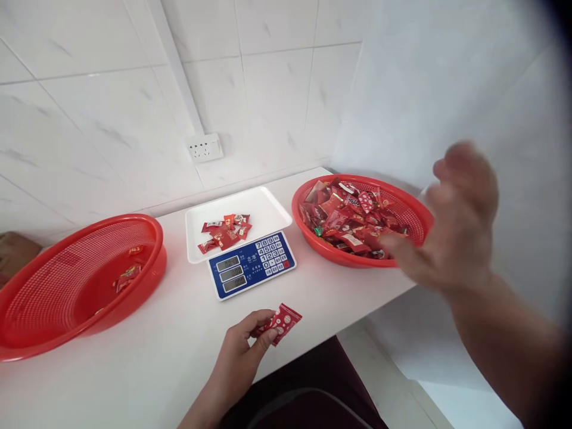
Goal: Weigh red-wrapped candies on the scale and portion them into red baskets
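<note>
My left hand (pixel 250 342) pinches a red candy packet (pixel 286 322) with pale dots, above the table's front edge. My right hand (pixel 451 226), blurred, is raised at the right with its fingers apart and nothing visible in it. It overlaps the near right rim of a red basket (pixel 353 260) filled with many red wrapped candies (pixel 344 220). Several red packets (pixel 227 233) lie on the white tray (pixel 263 208) of a scale. The scale's blue panel (pixel 252 265) has lit displays and a keypad, and faces me.
Another red basket (pixel 84 325) stands at the left with a few packets inside. The white table (pixel 179 351) meets a tiled wall with a socket (pixel 204 147). A brown object (pixel 16 253) sits at the far left.
</note>
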`<action>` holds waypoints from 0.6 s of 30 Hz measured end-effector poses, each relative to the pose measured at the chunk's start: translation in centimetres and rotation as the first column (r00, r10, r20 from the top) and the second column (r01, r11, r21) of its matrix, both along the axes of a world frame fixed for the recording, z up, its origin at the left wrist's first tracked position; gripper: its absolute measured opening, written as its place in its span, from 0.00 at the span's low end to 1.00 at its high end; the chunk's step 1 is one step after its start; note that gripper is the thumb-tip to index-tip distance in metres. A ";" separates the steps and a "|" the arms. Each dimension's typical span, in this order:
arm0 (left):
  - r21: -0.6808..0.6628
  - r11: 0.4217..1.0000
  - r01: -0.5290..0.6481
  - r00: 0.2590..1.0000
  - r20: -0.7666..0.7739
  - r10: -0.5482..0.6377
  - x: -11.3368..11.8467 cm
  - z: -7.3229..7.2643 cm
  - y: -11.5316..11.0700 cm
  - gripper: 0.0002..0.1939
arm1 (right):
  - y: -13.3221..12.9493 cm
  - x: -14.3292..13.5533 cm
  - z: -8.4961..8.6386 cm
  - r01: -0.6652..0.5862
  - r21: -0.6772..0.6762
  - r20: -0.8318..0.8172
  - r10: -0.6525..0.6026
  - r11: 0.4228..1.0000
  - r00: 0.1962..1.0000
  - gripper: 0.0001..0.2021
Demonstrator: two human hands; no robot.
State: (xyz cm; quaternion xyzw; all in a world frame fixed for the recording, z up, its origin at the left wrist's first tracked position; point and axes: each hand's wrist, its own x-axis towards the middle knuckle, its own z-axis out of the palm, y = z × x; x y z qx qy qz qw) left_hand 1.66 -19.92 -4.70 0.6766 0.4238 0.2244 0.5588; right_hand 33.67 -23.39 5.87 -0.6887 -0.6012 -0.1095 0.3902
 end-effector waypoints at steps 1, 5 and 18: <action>0.005 1.000 0.003 1.000 -0.001 -0.003 0.1 0.1 0.0 0.14 | 0.7 0.0 0.3 0.004 0.112 -0.061 0.003 0.994 0.998 0.32; -0.012 1.000 -0.002 1.000 -0.018 0.002 0.3 0.5 0.3 0.13 | 4.6 1.3 -0.9 -0.069 -0.240 -0.207 0.018 0.968 0.978 0.17; -0.019 1.000 -0.011 0.997 -0.075 0.010 0.7 0.6 1.5 0.15 | 9.4 4.5 -6.2 -0.206 -0.786 -0.062 0.258 0.583 0.964 0.13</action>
